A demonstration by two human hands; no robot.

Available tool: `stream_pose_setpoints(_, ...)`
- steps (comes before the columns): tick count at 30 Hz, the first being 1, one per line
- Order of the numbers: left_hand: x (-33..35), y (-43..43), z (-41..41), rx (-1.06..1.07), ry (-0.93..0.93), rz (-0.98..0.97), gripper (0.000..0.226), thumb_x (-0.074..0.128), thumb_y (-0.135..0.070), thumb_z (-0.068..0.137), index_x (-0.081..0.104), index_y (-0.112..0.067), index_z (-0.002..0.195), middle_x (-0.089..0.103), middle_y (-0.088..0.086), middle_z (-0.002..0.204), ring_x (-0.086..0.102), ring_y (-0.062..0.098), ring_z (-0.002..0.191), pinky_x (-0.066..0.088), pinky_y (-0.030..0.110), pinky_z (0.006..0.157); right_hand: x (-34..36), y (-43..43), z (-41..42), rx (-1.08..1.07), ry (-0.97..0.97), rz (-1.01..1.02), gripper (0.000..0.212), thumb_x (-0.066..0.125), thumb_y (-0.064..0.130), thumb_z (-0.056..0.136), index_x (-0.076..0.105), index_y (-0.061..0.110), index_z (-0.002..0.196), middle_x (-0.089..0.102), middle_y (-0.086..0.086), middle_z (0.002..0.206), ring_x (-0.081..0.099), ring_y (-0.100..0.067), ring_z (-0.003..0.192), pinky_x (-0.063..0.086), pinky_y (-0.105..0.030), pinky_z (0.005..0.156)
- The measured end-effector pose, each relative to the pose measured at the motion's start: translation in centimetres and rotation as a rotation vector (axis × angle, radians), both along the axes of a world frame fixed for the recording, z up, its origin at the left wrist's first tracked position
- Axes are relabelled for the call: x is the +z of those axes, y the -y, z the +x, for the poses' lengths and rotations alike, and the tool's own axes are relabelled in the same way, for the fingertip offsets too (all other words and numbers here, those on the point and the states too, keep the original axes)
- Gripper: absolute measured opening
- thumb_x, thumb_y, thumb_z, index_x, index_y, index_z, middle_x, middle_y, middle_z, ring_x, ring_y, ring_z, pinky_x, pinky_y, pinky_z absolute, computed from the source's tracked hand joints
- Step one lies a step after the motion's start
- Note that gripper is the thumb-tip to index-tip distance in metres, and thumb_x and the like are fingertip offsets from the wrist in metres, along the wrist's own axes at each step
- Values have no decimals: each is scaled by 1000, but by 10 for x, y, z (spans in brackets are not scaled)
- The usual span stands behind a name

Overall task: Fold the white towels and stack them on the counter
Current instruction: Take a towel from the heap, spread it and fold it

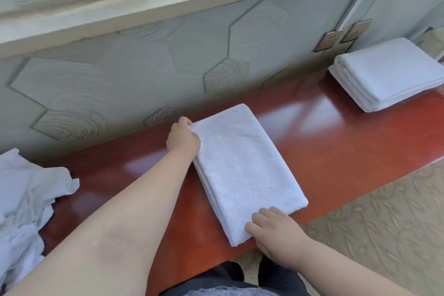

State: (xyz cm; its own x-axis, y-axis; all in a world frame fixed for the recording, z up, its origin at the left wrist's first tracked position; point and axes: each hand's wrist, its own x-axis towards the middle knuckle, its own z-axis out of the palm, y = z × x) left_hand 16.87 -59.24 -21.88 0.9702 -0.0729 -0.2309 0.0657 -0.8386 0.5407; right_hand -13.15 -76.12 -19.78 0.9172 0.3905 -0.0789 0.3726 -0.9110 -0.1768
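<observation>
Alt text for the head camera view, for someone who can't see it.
A person's left hand grips the far corner of a folded white towel on a red counter; the right hand rests on its near end. Stacked towels sit right, crumpled towels left.

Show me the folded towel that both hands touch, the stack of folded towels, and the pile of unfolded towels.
folded towel (pixel 245 166), head view, middle of its top face.
stack of folded towels (pixel 389 72), head view, top towel's upper face.
pile of unfolded towels (pixel 26 190), head view, its crumpled middle.
</observation>
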Motion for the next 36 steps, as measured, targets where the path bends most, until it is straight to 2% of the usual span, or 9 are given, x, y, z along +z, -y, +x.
stream_pose_setpoints(6,18,54,23,-317,115,373,49,48,-51,99,46,-25,141,56,7,136,49,32,127,31,47,103,-2,34,-11,-471,85,30,35,74,15,69,71,16,104,65,-6,113,64,-33,103,52,-45,89)
stream_pose_setpoints(9,22,99,43,-456,-65,400,49,39,-58,102,51,-26,137,62,0,132,55,28,124,32,45,104,-8,54,-13,-651,-17,-28,57,80,18,67,69,11,122,58,-19,135,58,-41,121,51,-53,97)
stream_pose_setpoints(11,20,122,53,-499,-191,362,46,43,-56,102,55,-19,127,62,2,127,57,29,119,39,43,99,-14,61,-16,-698,-85,-4,62,80,17,66,66,12,127,56,-19,138,60,-37,112,57,-48,89)
stream_pose_setpoints(16,5,138,63,-500,-162,217,24,57,-36,101,57,-13,105,63,10,117,59,30,101,44,37,80,-26,81,-18,-757,-7,142,42,74,-14,56,68,8,90,60,-6,86,59,-31,66,51,-42,48)
stream_pose_setpoints(20,-8,123,53,-396,-141,176,21,52,-41,103,54,-20,107,65,7,117,59,31,107,48,44,96,-25,94,-16,-787,37,103,42,77,-12,47,64,9,81,54,-2,70,50,-28,51,45,-39,44)
stream_pose_setpoints(23,-3,107,48,-397,-137,249,39,45,-49,104,50,-21,130,61,7,133,57,33,121,45,48,104,-21,99,-18,-761,10,-12,42,82,-4,45,59,11,76,49,0,66,47,-27,47,40,-35,46)
stream_pose_setpoints(27,0,67,33,-528,-59,467,50,35,-57,104,46,-17,132,59,11,132,57,36,120,43,49,96,-15,98,-24,-629,51,19,35,67,13,61,60,14,96,58,-6,112,59,-33,97,46,-44,84)
stream_pose_setpoints(30,-4,27,17,-515,-14,540,51,34,-59,103,46,-15,125,57,13,125,56,37,116,44,49,89,-7,81,-10,-451,-20,34,45,56,42,86,58,22,126,44,-10,153,41,-34,141,25,-49,118)
stream_pose_setpoints(36,-8,-13,10,-341,-111,377,39,41,-43,107,45,-7,123,51,20,127,54,44,115,47,50,91,-31,23,17,-326,-242,-115,73,28,56,102,5,26,164,-11,-12,170,-13,-36,156,-2,-53,123)
